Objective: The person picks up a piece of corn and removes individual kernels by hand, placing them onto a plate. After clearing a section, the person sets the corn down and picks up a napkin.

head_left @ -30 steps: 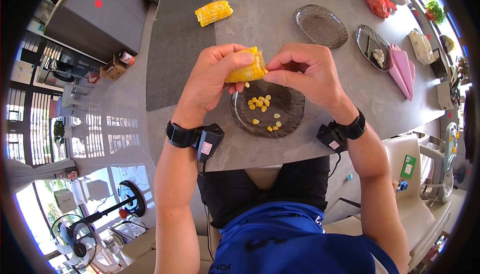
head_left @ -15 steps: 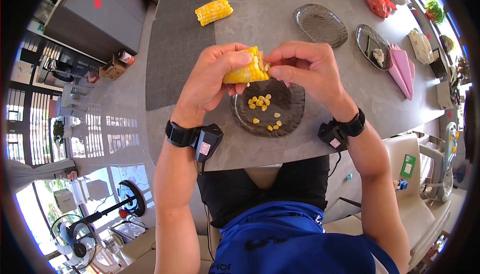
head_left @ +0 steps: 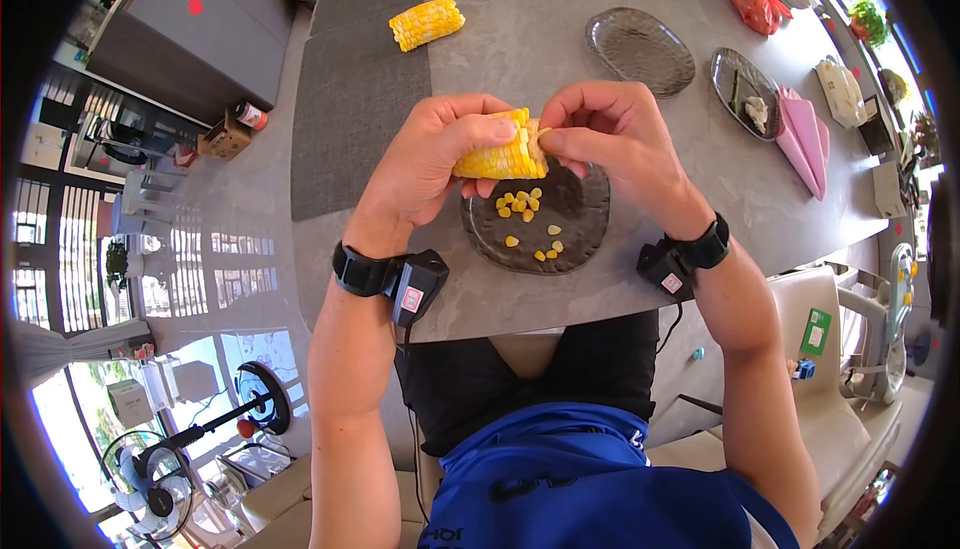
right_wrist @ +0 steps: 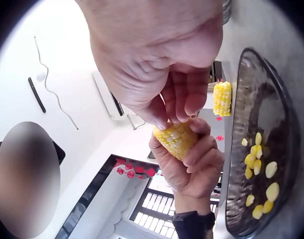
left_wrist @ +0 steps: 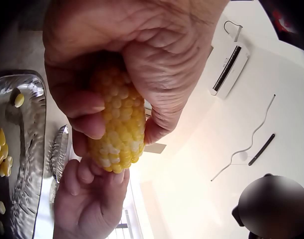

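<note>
The left hand (head_left: 430, 154) grips a piece of yellow corn cob (head_left: 496, 154), thumb on top and fingers beneath. At the cob's right end, the right hand (head_left: 625, 144) has its thumb and index finger against the kernels; whether a kernel lies between them cannot be told. Below the cob, a dark oval plate (head_left: 585, 239) holds several loose kernels (head_left: 518, 203). In the left wrist view the cob (left_wrist: 119, 119) points down toward the other hand's fingertips. From the right wrist, the right hand's fingertips touch the end of the cob (right_wrist: 176, 141).
A second cob piece (head_left: 427, 25) lies at the back on a grey mat (head_left: 350, 129). Further right are an oval plate (head_left: 640, 49), a plate with scraps (head_left: 730, 69), a pink folded cloth (head_left: 805, 144) and a red bag (head_left: 758, 11).
The cob in the left hand has shifted slightly right and turned a little. The right thumb and index finger have moved over its end. The loose kernels on the plate look the same.
</note>
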A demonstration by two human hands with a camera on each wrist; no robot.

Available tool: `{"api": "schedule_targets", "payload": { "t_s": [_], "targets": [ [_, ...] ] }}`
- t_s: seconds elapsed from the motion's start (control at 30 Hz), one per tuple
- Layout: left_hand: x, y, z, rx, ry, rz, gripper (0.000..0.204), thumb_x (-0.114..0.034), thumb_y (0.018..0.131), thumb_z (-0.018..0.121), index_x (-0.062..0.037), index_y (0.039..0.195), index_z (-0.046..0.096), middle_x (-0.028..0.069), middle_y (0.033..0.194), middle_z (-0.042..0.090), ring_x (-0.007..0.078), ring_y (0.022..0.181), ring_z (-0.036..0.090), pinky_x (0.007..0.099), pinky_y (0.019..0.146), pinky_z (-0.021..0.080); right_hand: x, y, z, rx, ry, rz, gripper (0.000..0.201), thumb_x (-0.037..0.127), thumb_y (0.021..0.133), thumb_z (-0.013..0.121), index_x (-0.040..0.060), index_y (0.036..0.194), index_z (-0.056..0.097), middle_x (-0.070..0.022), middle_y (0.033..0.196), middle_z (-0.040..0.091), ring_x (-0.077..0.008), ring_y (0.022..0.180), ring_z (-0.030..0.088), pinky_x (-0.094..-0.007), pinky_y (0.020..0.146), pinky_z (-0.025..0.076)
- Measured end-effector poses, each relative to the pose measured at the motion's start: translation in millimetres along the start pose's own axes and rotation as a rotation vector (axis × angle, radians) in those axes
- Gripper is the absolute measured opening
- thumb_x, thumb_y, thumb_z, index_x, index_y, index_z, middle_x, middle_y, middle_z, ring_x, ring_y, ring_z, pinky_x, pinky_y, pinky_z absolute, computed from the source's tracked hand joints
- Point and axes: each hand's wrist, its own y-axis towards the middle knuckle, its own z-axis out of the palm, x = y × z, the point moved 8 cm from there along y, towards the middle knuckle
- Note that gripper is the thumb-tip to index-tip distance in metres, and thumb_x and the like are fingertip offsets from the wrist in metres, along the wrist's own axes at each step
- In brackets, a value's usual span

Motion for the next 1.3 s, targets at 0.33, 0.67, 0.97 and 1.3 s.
{"api": "schedule_targets", "payload": {
  "t_s": [0.33,0.67,0.97,1.3],
  "targets": [
    [0.2,-0.3,-23.2,-0.193,-0.298,0.062,0.038,-0.04,0.098,0.065,-0.0036,0.109,0.071,0.0049,0.092,0.072,0.0126,0.063,0.059,0.0246,0.052,0.042,3.6,-4.5,25.2,0.293,-0.345,-0.064,0.012,0.004,0.089,0.077,0.002,0.1,0.078,-0.0011,0.082,0.072,-0.0049,0.074,0.063,-0.0222,0.066,0.05],
    [-1.5,1.5,-13.4,-0.178,-0.087,0.053,0.036,-0.038,0.101,0.064,-0.0045,0.106,0.074,0.0042,0.086,0.072,0.0117,0.064,0.062,0.0231,0.054,0.047,31.3,-9.6,8.5,-0.133,-0.483,-0.341,0.017,0.012,0.085,0.088,0.0016,0.089,0.075,0.0008,0.073,0.067,-0.0028,0.064,0.055,-0.0222,0.057,0.044],
    [1.4,2.2,-12.0,-0.152,-0.098,0.056,0.032,-0.036,0.097,0.07,-0.0045,0.102,0.077,0.0022,0.081,0.071,0.0073,0.056,0.059,0.0205,0.05,0.046,14.9,-4.7,3.4,-0.101,-0.278,-0.142,0.015,0.011,0.091,0.083,-0.0009,0.098,0.078,-0.0013,0.082,0.074,-0.004,0.07,0.064,-0.0205,0.063,0.051],
    [0.2,1.2,-9.5,-0.123,-0.039,0.05,0.038,-0.038,0.1,0.063,-0.0015,0.103,0.073,0.0043,0.085,0.07,0.0072,0.063,0.06,0.0206,0.049,0.046,1.8,-0.9,4.6,-0.057,-0.11,-0.096,0.014,0.01,0.096,0.076,-0.0023,0.101,0.078,-0.003,0.08,0.073,-0.0057,0.066,0.065,-0.0205,0.057,0.052]
  ]
}}
